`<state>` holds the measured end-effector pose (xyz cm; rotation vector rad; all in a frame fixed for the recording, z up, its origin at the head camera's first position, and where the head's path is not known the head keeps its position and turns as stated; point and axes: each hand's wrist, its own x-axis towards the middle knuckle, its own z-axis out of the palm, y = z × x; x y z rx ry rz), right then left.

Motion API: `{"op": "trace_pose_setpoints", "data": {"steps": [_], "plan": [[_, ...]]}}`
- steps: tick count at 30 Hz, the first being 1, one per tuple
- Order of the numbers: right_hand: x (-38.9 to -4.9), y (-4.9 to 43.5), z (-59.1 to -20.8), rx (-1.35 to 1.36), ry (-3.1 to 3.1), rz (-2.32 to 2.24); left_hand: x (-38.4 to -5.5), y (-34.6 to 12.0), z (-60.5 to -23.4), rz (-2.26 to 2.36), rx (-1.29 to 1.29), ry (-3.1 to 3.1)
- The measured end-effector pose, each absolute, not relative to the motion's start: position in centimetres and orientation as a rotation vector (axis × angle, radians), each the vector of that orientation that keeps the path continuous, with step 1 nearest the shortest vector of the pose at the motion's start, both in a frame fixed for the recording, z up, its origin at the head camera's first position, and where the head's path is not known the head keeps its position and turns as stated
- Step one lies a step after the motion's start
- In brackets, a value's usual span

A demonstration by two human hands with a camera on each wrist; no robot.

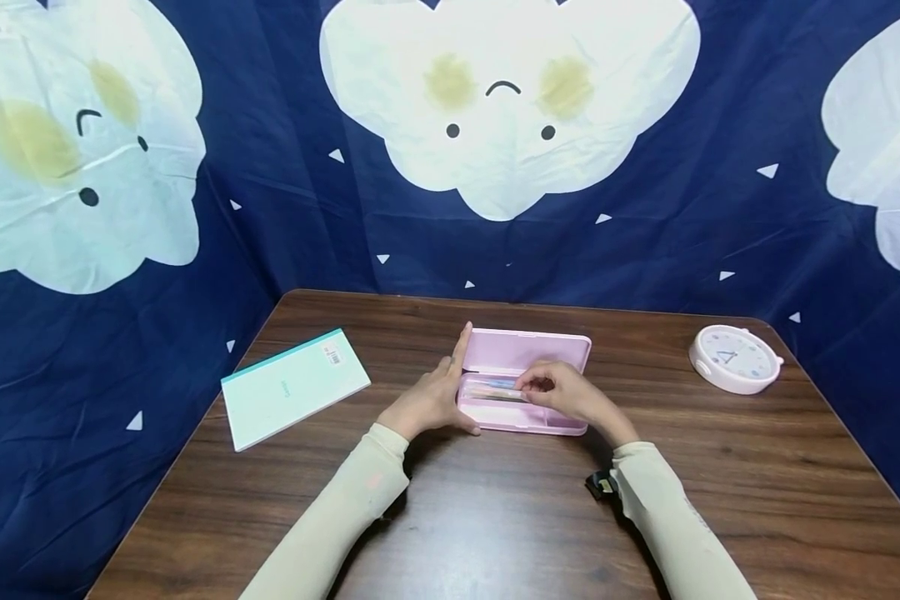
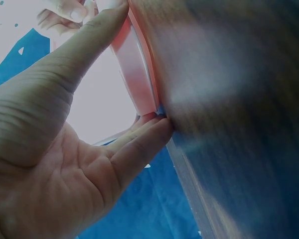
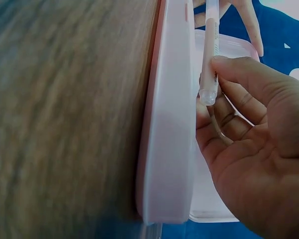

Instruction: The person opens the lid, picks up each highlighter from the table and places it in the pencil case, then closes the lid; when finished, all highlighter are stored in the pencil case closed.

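Note:
A pink pencil case (image 1: 528, 424) lies on the table with its lid (image 1: 521, 350) raised at the back. My left hand (image 1: 437, 393) rests against the case's left end, fingers extended, thumb along the front corner. In the left wrist view that thumb (image 2: 65, 64) touches the pink edge and the fingertips reach its lower end. My right hand (image 1: 562, 390) is over the case, pinching a pale pink pen (image 3: 210, 55) with a clear end between thumb and fingers. A bluish slim item (image 1: 501, 384) lies in the case beside the pen.
A pale notebook (image 1: 292, 392) with a teal edge lies at the left of the wooden table (image 1: 495, 533). At the right stands a white round clock (image 1: 735, 358). A dark blue cloud-print cloth (image 1: 285, 208) hangs behind the table.

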<state>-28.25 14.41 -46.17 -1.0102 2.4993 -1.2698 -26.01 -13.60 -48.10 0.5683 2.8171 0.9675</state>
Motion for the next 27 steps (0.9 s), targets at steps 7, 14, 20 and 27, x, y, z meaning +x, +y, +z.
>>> {"op": "trace_pose_setpoints", "data": {"steps": [7,14,20,27], "plan": [[-28.3,14.4,-46.4,-1.014,2.491,-1.271,-26.3,-13.5,-49.1,0.95,0.52,2.825],[-28.4,14.3,-46.6,-1.028,2.497,-1.272,-25.9,-13.5,-48.2,0.93,0.549,2.824],[-28.5,14.0,-46.9,-1.049,2.513,-1.248,-24.7,-13.3,-46.2,0.962,0.522,2.781],[-28.4,14.1,-46.6,-1.043,2.54,-1.262,-24.2,-13.1,-45.5,0.927,0.5,2.789]]}}
